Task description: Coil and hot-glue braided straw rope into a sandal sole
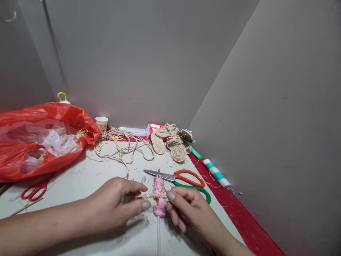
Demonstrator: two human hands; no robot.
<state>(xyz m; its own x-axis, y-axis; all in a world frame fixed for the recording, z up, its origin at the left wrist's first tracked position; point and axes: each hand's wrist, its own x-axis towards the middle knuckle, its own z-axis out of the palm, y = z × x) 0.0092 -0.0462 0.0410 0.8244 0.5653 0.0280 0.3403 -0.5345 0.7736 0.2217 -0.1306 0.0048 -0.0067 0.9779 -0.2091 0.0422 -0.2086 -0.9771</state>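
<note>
A short length of braided straw cord (pixel 153 196) stretches between my two hands, above a pink hot glue gun (pixel 159 184) lying on the table. My right hand (pixel 188 206) pinches the cord's right end between thumb and forefinger. At the left end, my left hand (pixel 119 201) curls around the cord, its thumb and forefinger a little apart; the other fingers are hidden behind. A clear glue stick (pixel 158 234) sticks out of the gun toward me. Just beyond my right hand lie scissors (pixel 189 177) with one orange and one green handle, partly behind the gun.
Small woven straw slippers (pixel 178 149) lie at the back beside a red and white box (pixel 152 130). Loose straw cord (pixel 133 145) tangles near a paper cup (pixel 101 123). A red plastic bag (pixel 53 167) and red-handled scissors (pixel 34 191) lie left. A green-and-white roll (pixel 217 173) rests by the right wall.
</note>
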